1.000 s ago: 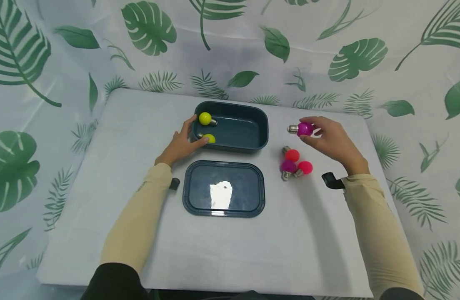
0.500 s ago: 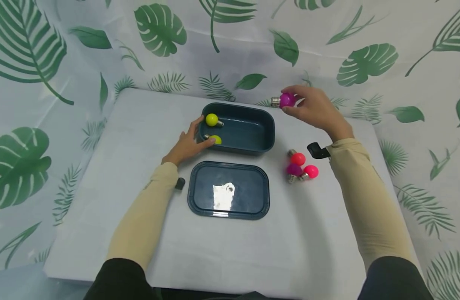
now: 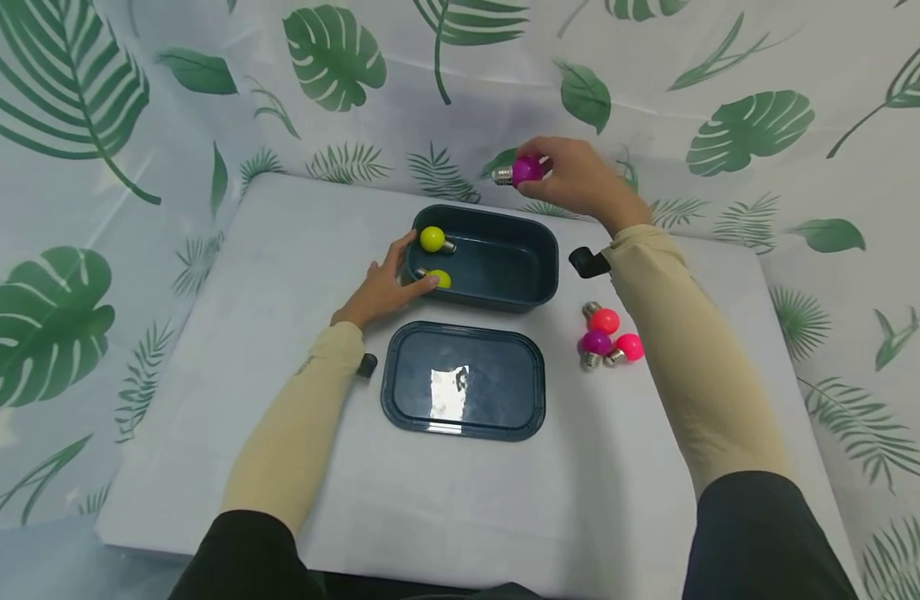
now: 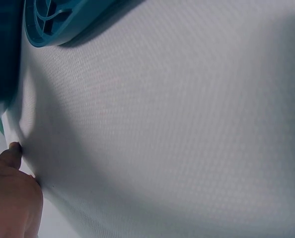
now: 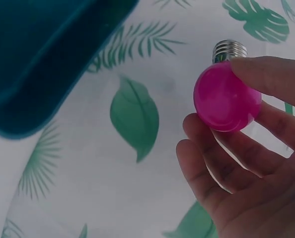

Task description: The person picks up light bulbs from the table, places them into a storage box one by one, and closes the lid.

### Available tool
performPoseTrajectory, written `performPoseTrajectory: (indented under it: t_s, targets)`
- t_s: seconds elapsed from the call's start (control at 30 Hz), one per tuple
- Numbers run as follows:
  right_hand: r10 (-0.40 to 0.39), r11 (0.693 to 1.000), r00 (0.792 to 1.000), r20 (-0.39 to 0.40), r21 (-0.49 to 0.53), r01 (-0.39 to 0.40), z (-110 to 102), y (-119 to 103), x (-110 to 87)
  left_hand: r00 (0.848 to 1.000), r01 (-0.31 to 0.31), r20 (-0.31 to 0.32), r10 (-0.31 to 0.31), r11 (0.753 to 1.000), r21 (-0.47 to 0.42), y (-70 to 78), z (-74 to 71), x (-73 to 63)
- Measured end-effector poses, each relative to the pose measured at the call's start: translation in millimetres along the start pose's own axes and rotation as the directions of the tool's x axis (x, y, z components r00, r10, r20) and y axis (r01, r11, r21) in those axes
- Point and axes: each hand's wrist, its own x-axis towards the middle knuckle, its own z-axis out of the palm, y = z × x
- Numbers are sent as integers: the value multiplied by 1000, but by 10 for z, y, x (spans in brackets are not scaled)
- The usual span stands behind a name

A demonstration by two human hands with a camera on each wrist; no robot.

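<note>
My right hand [image 3: 583, 179] pinches a purple light bulb [image 3: 527, 170] by its round part, thumb on one side and fingertips on the other. Its metal screw base points left in the head view, above and beyond the far edge of a dark teal plastic box [image 3: 505, 303]. The right wrist view shows the same bulb [image 5: 226, 101] apart from the box [image 5: 18, 130]. At the box's left end my left hand [image 3: 381, 290] grips it, thumb at the near rim and fingers along the end wall. Two yellow light bulbs [image 3: 432, 239] lie inside, at that end.
In front of the box a dark teal lid [image 3: 497, 379] lies flat on the white-covered table [image 3: 445, 500]. Right of the lid sit a purple bulb [image 3: 597, 342] and two pinkish-red bulbs [image 3: 604, 321], close together. A leaf-patterned cloth [image 3: 505, 100] hangs behind the table.
My right hand has carried the purple bulb left and away from me, from above the loose bulbs to beyond the box. The left hand keeps its place on the box. The head view has shifted slightly.
</note>
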Motion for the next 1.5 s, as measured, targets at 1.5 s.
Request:
performPoseTrajectory:
  t_s: [1.5]
  targets:
    - [175,984,936,306,-13,-180,1157,383,494,1000,5,-3,-6,999,-38,-41,-35,6]
